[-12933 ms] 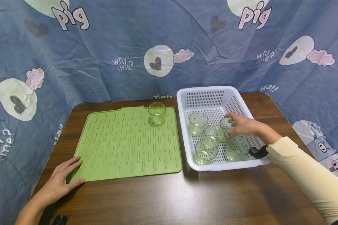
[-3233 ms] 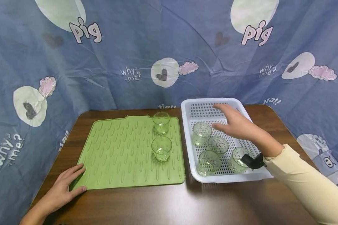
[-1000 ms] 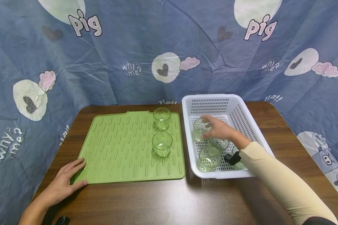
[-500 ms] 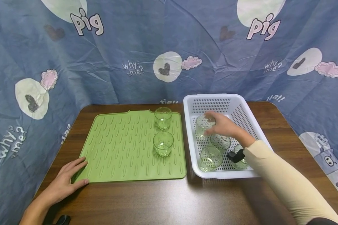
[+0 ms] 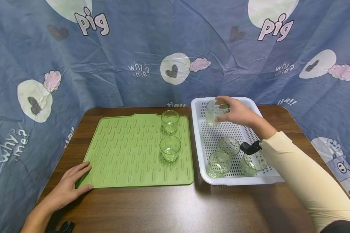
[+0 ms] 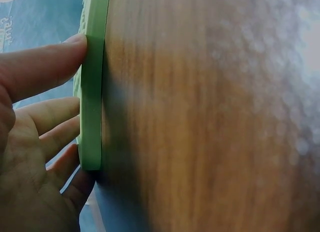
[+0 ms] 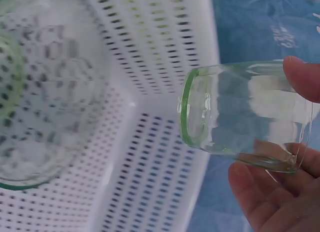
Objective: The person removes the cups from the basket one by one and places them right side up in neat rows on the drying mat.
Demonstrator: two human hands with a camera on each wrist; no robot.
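My right hand [image 5: 239,113] grips a clear drinking glass [image 5: 211,114] near its rim, thumb on one side and fingers on the other. It hangs upright over the back left of the white plastic basket [image 5: 196,142]. In the right wrist view the green-tinted base of that glass [image 7: 200,109] points toward the basket wall. Three more glasses stay in the basket: a middle glass [image 5: 229,146], a front-left glass [image 5: 219,164] and a front-right glass [image 5: 253,163]. My left hand [image 5: 64,189] rests with extended fingers on the front-left corner of the green ridged mat [image 5: 119,152].
Two glasses stand upright along the mat's right side, a rear glass [image 5: 170,121] and a nearer glass [image 5: 170,149]. The basket sits just right of the mat on the brown wooden table [image 5: 151,207]. A blue patterned cloth [image 5: 110,74] hangs behind the table.
Over the last second my right hand has raised a glass from the basket's left side, up and toward the back. Earlier, a second glass came onto the mat. The left hand stays put.
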